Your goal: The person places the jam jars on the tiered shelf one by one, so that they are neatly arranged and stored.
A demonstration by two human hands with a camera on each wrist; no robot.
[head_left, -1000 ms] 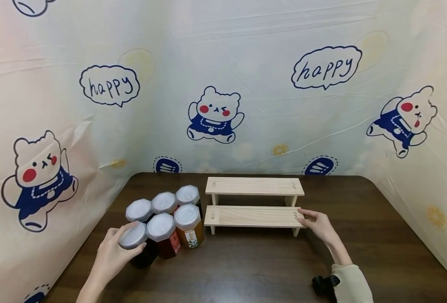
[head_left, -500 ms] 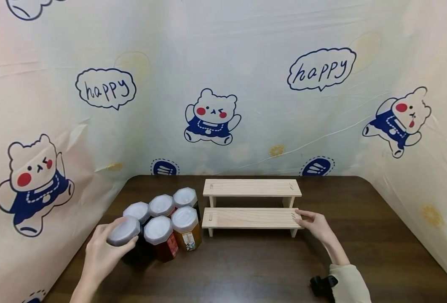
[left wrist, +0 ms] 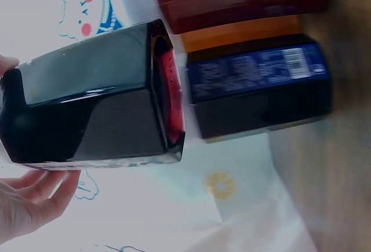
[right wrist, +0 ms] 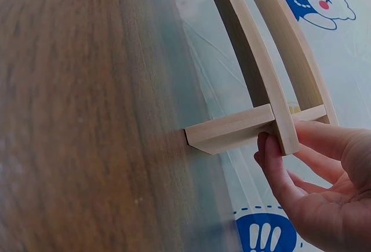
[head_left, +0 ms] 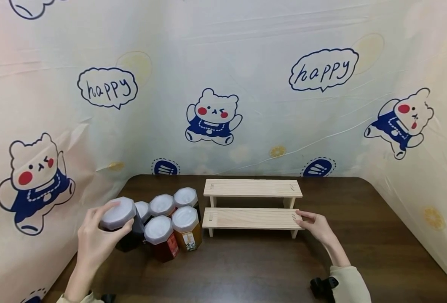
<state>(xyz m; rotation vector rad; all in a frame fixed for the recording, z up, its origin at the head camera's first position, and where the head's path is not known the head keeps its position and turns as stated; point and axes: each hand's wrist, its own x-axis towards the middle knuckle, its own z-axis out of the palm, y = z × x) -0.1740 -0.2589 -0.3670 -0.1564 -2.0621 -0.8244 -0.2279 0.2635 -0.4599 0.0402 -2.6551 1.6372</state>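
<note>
My left hand point(head_left: 94, 237) grips a dark jar point(head_left: 119, 213) with a frosted octagonal lid, fingers and thumb around the lid. In the left wrist view the same jar point(left wrist: 87, 98) is raised, its base off the table and turned toward the camera. Just right of it stand other lidded jars, among them a red one point(head_left: 163, 242) and an amber one point(head_left: 188, 235). On the right, my right hand point(head_left: 318, 227) pinches the end of the lower board of a two-step wooden rack point(head_left: 251, 219); the right wrist view shows thumb and fingers on either face of that board point(right wrist: 283, 130).
Further jars point(head_left: 162, 205) stand behind the front ones, one partly hidden by the held jar. The rack's upper board point(head_left: 252, 188) lies behind the lower. A printed curtain point(head_left: 246, 75) hangs around the dark wooden table point(head_left: 238, 269).
My left hand has lifted the dark jar up off the table and left, away from the red jar. The right hand stays on the rack's end. The head view has shifted slightly.
</note>
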